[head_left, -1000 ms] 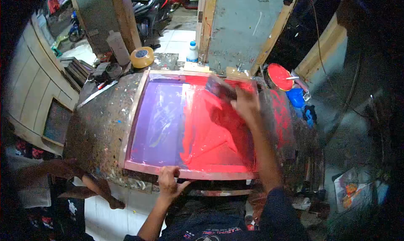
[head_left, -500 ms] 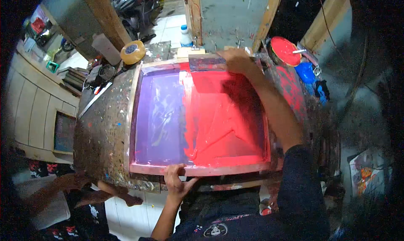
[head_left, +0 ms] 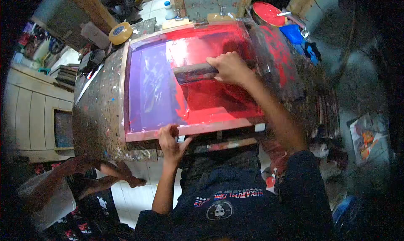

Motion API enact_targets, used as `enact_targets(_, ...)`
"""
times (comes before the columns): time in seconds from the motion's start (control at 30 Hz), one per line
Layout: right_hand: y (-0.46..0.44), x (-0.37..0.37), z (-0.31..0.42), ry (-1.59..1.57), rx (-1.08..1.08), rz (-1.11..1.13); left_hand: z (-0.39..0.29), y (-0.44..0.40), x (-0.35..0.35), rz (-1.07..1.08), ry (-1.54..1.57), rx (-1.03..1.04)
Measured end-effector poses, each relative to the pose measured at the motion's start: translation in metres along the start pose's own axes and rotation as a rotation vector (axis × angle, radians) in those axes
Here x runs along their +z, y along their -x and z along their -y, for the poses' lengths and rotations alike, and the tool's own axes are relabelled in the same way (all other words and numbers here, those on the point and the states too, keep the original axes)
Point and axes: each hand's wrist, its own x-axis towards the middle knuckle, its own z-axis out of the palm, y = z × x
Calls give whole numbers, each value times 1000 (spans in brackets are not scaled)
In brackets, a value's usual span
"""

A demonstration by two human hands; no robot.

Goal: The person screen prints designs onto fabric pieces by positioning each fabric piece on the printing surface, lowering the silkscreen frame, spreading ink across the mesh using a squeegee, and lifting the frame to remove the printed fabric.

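Note:
A wooden screen printing frame (head_left: pixel 142 135) lies on a paint-spotted table. Purple mesh (head_left: pixel 147 87) covers its left part, while wet red ink (head_left: pixel 210 99) coats the right. My right hand (head_left: pixel 231 68) grips a wide, dark squeegee (head_left: pixel 191 74) that rests across the inked mesh around its middle. A ridge of red ink runs along the inked area's left edge. At the near rail, my left hand (head_left: pixel 169 143) is closed on the frame's edge, thumb pointing right. Small white patches show beneath that rail, and what they belong to is unclear.
A roll of tape (head_left: pixel 120 33) and a white bottle (head_left: pixel 95 35) stand at the back left. A blue-capped bottle (head_left: pixel 169 10) is behind the frame. At back right are a red ink tub (head_left: pixel 269 13) and blue cloth (head_left: pixel 292 33). Another person's leg (head_left: pixel 111 171) shows lower left.
My right hand has drawn the squeegee from the frame's far end toward me, to mid-mesh. My left hand stays at the near rail. The view has tilted down.

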Motion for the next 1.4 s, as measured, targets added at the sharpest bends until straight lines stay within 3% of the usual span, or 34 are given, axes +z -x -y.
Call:
enact_targets(0.17,49,-9,40,-7,47,28,5,1,-1,13,-89,62)
enact_targets(0.33,88,-1,64,-35,71,16,4,5,2,16,15,-62)
enact_targets(0.57,122,15,89,56,32,-204,4,-3,1,-25,-23,42)
enact_targets(0.7,129,21,93,37,2,-280,7,4,-1,55,-1,-28)
enact_targets(0.8,140,23,104,88,-2,-303,7,-1,-1,-66,-29,165)
enact_targets(1.03,159,25,118,67,19,-318,15,4,0,17,51,74)
enact_targets(1.2,162,-26,138,-10,110,-334,-3,-15,-20,-15,-3,131)
enact_targets(1.4,123,-68,103,390,-41,-506,-70,-100,-87,-130,-65,257)
